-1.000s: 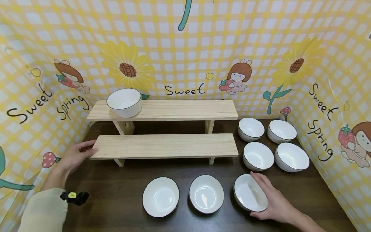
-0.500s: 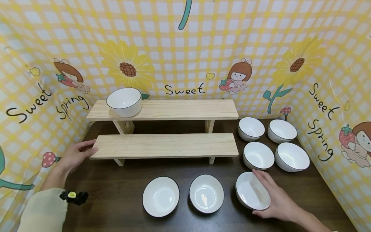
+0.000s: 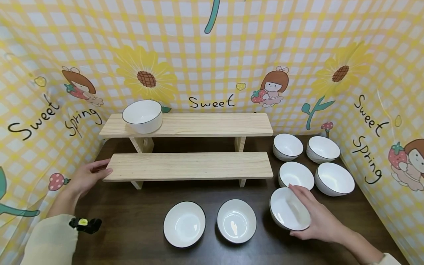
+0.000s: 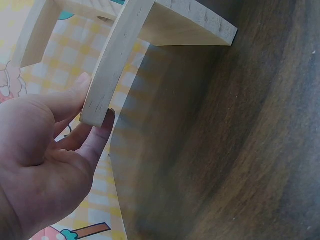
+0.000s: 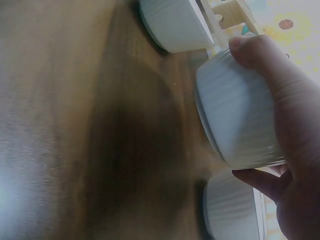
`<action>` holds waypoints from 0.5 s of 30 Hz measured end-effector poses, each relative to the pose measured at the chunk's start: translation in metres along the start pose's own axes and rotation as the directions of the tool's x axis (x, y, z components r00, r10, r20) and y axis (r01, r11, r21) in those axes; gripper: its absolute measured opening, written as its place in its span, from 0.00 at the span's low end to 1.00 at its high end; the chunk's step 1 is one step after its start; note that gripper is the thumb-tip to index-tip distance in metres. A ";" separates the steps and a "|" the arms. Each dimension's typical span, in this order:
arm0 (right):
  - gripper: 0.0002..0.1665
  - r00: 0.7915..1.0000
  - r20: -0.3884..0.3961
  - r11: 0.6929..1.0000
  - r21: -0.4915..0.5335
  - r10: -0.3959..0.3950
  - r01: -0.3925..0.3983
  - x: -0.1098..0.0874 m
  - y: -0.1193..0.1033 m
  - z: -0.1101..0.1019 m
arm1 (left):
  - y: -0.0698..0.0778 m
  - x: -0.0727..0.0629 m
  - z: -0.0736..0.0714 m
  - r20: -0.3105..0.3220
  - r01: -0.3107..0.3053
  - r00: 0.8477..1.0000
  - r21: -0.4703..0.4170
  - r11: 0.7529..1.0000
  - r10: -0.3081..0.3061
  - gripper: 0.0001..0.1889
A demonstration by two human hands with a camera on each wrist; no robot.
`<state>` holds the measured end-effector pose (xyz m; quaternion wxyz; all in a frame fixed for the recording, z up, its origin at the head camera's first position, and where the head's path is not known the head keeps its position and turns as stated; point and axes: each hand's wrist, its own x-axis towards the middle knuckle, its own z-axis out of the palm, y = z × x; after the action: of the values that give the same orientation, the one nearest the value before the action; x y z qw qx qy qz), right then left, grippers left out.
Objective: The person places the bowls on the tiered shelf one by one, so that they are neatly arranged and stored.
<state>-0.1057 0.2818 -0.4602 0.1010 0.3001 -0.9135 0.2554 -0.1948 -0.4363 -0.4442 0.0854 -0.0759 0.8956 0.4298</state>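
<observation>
My right hand [image 3: 321,221] grips a white, dark-rimmed bowl [image 3: 289,209] by its right side, thumb and fingers on opposite sides. In the right wrist view, this bowl [image 5: 237,110] is raised off the table and tilted, its ribbed outer wall showing. At the far left, my left hand [image 3: 84,180] pinches the end of the lower board of a two-tier wooden shelf [image 3: 188,166]. The left wrist view has the thumb on one face of the board [image 4: 112,75] and fingers on the other. One white bowl [image 3: 142,117] sits on the upper tier's left part.
Two similar bowls, one left [image 3: 184,224] and one right [image 3: 236,221], stand on the dark wooden table [image 3: 132,228] before the shelf. Several more bowls [image 3: 334,179] cluster right of the shelf, close behind the held one. Yellow checked cloth [image 3: 212,55] surrounds the table's back and sides.
My right hand has lifted the bowl and moved it slightly right and away from me, so it now partly overlaps the bowl behind. My left hand stays on the shelf end.
</observation>
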 end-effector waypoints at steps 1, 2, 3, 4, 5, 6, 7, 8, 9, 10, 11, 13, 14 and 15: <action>0.77 1.000 0.000 1.000 -0.002 -0.007 0.007 0.002 0.000 -0.001 | 0.000 0.000 0.000 0.001 0.002 1.000 -0.003 1.000 -0.002 0.42; 0.76 1.000 0.000 1.000 -0.002 -0.016 0.016 0.004 -0.001 -0.003 | 0.000 0.000 0.000 0.003 0.004 1.000 -0.007 1.000 -0.003 0.42; 0.76 1.000 -0.001 1.000 -0.002 -0.025 0.025 0.006 -0.001 -0.005 | 0.000 0.000 0.000 0.003 0.005 1.000 -0.010 1.000 -0.005 0.42; 0.76 0.999 -0.003 0.999 -0.004 -0.034 0.034 0.008 -0.001 -0.007 | 0.000 0.000 0.000 0.003 0.006 1.000 -0.010 1.000 -0.006 0.41; 0.76 0.999 -0.002 0.999 -0.007 -0.041 0.041 0.010 -0.001 -0.009 | 0.001 -0.001 0.000 0.002 0.007 1.000 -0.011 1.000 -0.007 0.41; 0.76 0.999 -0.004 0.999 -0.008 -0.045 0.045 0.013 -0.001 -0.010 | 0.001 -0.001 0.000 0.001 0.008 1.000 -0.012 1.000 -0.008 0.41; 0.76 0.999 -0.004 0.999 -0.008 -0.047 0.047 0.015 -0.002 -0.012 | 0.001 -0.001 0.000 -0.001 0.008 1.000 -0.011 1.000 -0.008 0.41; 0.76 0.999 -0.003 0.999 -0.008 -0.048 0.048 0.018 -0.002 -0.014 | 0.001 -0.001 0.000 -0.003 0.007 1.000 -0.010 1.000 -0.007 0.41; 0.76 0.999 0.000 0.999 -0.007 -0.047 0.047 0.021 -0.002 -0.016 | 0.001 -0.001 0.000 -0.006 0.007 1.000 -0.011 1.000 -0.008 0.41; 0.76 0.999 0.002 0.999 -0.007 -0.045 0.045 0.023 -0.003 -0.018 | 0.002 -0.001 0.000 -0.008 0.006 1.000 -0.010 1.000 -0.006 0.40; 0.76 0.999 0.005 0.999 -0.008 -0.043 0.043 0.025 -0.003 -0.020 | 0.002 -0.001 0.001 -0.010 0.005 1.000 -0.009 1.000 -0.005 0.40; 0.77 0.999 0.011 0.999 -0.007 -0.042 0.042 0.029 -0.004 -0.024 | 0.003 -0.001 0.001 -0.010 0.005 1.000 -0.008 1.000 -0.005 0.40; 0.77 0.999 0.013 0.999 -0.006 -0.042 0.042 0.031 -0.004 -0.026 | 0.003 -0.001 0.001 -0.010 0.005 1.000 -0.008 1.000 -0.005 0.40; 0.77 0.999 0.014 0.999 -0.002 -0.042 0.042 0.034 -0.005 -0.027 | 0.003 -0.002 0.001 -0.009 0.005 1.000 -0.008 1.000 -0.005 0.40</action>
<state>-0.1287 0.2761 -0.4237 0.1003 0.3209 -0.9079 0.2502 -0.1939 -0.4333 -0.4419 0.0823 -0.0804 0.8941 0.4329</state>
